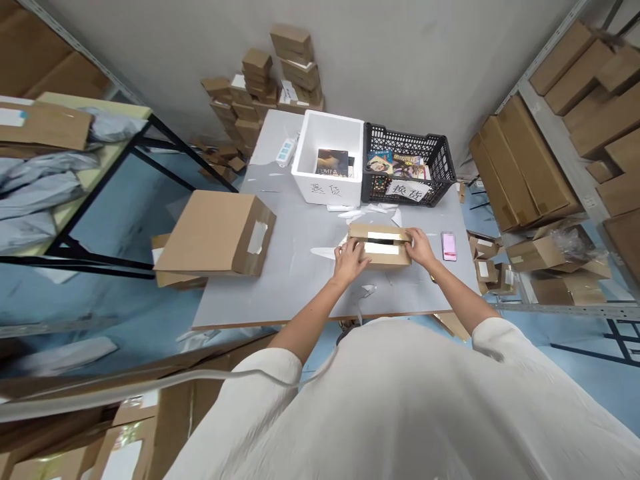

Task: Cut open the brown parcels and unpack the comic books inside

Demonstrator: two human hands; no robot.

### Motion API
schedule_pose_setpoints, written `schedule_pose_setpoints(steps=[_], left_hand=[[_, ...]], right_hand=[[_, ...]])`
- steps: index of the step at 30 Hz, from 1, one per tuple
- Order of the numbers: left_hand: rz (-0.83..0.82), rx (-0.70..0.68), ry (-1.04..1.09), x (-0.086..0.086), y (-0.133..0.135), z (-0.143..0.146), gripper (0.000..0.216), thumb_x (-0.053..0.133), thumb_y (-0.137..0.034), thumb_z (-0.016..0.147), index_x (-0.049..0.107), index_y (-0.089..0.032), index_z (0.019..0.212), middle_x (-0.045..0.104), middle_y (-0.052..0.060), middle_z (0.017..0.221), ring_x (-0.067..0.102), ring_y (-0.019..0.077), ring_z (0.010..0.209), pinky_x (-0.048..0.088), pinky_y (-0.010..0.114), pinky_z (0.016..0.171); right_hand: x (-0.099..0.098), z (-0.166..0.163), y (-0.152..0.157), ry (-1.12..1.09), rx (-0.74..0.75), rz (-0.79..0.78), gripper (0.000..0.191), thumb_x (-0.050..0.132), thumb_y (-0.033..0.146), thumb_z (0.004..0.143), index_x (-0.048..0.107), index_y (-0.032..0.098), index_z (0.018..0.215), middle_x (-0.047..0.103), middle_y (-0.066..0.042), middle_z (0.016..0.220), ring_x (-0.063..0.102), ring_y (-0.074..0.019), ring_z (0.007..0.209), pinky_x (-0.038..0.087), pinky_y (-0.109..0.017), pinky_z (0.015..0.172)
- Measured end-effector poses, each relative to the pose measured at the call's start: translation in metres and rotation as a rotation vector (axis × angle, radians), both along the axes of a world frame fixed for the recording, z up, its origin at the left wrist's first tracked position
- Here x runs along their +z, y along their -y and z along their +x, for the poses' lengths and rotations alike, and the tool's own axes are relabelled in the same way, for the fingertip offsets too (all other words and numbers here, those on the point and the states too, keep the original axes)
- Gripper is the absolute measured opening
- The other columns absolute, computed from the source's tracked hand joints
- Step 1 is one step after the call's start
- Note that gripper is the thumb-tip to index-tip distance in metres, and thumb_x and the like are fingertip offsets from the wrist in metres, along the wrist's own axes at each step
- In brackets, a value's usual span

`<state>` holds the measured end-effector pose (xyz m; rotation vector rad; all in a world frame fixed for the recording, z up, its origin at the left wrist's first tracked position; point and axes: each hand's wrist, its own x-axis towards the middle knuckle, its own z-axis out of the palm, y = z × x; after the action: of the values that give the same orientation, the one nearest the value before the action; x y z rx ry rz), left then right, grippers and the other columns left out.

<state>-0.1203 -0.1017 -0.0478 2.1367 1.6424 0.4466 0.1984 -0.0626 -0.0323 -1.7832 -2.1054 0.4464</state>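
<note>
A small brown cardboard box (380,241) with white tape strips lies on the grey table (280,280) in front of me. My left hand (349,259) grips its left end, fingers curled over the near edge. My right hand (420,245) holds the right end, fingers pressed on the top. The box's flaps look partly parted along a dark slit. A pink phone (449,245) lies just right of my right hand.
A white foam bin (327,190) and a black plastic crate (440,160), both with books and labelled, stand at the table's far edge. A larger cardboard box (215,233) sits at the left. Tape scraps litter the table. Stacked cartons fill shelves right and left.
</note>
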Motion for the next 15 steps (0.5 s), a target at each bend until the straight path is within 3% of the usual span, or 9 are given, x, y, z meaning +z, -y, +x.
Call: schedule_pose_setpoints(steps=[5, 9, 12, 15], left_hand=[[-0.022, -0.027, 0.003, -0.001, -0.003, 0.001, 0.048, 0.070, -0.040, 0.104, 0.070, -0.029, 0.151, 0.065, 0.015, 0.165, 0.053, 0.0424, 0.154, 0.039, 0.062, 0.130], [-0.024, -0.035, 0.009, -0.003, -0.004, 0.000, 0.048, 0.070, -0.040, 0.105, 0.071, -0.030, 0.152, 0.064, 0.015, 0.167, 0.052, 0.0424, 0.155, 0.040, 0.061, 0.129], [-0.029, -0.037, 0.006, -0.003, -0.002, 0.000, 0.049, 0.071, -0.040, 0.105, 0.070, -0.028, 0.153, 0.063, 0.015, 0.168, 0.052, 0.0418, 0.156, 0.039, 0.060, 0.130], [-0.039, -0.040, -0.001, -0.001, 0.000, 0.000, 0.050, 0.073, -0.040, 0.104, 0.069, -0.030, 0.154, 0.062, 0.014, 0.169, 0.051, 0.0410, 0.156, 0.038, 0.060, 0.130]], right_hand=[[0.017, 0.001, -0.002, -0.108, -0.077, 0.042, 0.046, 0.055, 0.026, 0.097, 0.062, 0.020, 0.143, 0.062, -0.020, 0.144, 0.065, -0.0327, 0.128, 0.061, -0.048, 0.111], [0.023, -0.002, -0.008, -0.073, -0.025, 0.054, 0.029, 0.054, 0.029, 0.101, 0.071, 0.021, 0.123, 0.063, -0.020, 0.137, 0.063, -0.0324, 0.133, 0.056, -0.047, 0.120], [0.023, -0.005, -0.016, -0.041, -0.005, 0.072, 0.041, 0.052, 0.031, 0.102, 0.073, 0.019, 0.136, 0.061, -0.022, 0.148, 0.059, -0.0353, 0.144, 0.050, -0.053, 0.128], [0.023, -0.008, -0.025, 0.026, 0.018, 0.076, 0.063, 0.055, 0.033, 0.100, 0.062, 0.016, 0.161, 0.050, -0.024, 0.170, 0.046, -0.0427, 0.158, 0.043, -0.066, 0.132]])
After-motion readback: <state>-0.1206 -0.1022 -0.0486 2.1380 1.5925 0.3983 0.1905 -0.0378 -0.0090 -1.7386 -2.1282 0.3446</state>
